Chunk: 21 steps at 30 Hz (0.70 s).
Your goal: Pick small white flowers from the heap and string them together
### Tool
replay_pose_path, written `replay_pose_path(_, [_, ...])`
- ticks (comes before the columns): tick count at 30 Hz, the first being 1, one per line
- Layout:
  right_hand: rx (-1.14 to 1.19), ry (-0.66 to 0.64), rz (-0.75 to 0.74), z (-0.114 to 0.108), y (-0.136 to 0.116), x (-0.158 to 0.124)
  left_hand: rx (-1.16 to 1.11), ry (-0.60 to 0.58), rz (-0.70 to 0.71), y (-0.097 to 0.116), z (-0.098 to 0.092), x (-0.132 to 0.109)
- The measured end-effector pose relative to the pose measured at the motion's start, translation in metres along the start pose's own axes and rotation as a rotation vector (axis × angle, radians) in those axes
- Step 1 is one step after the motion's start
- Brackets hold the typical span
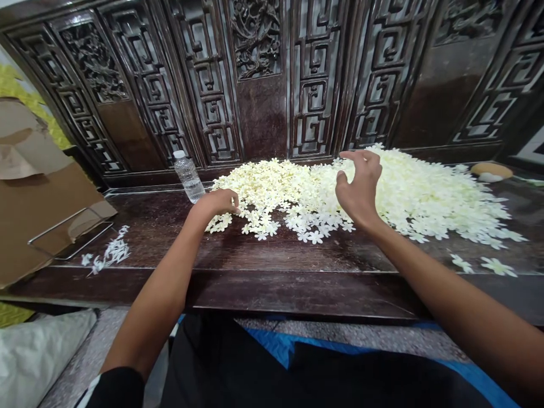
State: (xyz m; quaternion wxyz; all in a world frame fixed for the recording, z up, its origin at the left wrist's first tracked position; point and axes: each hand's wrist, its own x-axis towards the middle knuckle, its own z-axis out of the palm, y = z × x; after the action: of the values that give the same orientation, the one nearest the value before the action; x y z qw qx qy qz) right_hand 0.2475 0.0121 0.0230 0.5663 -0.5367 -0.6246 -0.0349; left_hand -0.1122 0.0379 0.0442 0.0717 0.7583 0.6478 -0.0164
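Observation:
My left hand (pixel 219 203) is at the left edge of a pile of small cream-yellow flower pieces (pixel 267 181). Its fingers are curled down, and whatever they may hold is too small to make out. Above the flowers, my right hand (pixel 361 184) is raised with thumb and forefinger spread apart and nothing visible between them. Behind and to the right of it spreads a larger heap of white artificial-looking flower pieces (pixel 437 192). Where the two piles meet, loose white blossoms (pixel 315 237) lie along the front edge.
A clear plastic bottle (pixel 189 178) stands left of the piles. White thin strips (pixel 111 252) lie near a cardboard box (pixel 38 187) with a wire frame (pixel 70 232). Carved dark panels (pixel 263 119) back the dark wooden bench (pixel 272 289). A tan oval object (pixel 492 171) sits far right.

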Motion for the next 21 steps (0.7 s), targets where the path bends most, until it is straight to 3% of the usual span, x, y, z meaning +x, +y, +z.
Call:
replay_pose_path(6, [0.028,-0.193,-0.061,0.017,-0.006,-0.021,-0.061,0.029,0.023,-0.004,0.016,0.016])
replay_pose_path(12, [0.163,-0.375,-0.05,0.018,-0.014,-0.025,-0.152,0.163,0.104,0.003,0.004,0.01])
replay_pose_path(15, [0.229,-0.531,-0.05,0.018,-0.021,-0.027,-0.383,0.275,0.251,0.028,0.004,0.001])
replay_pose_path(21, [0.156,-0.716,-0.151,0.023,-0.021,-0.033,-0.658,0.234,0.529,0.097,0.034,-0.015])
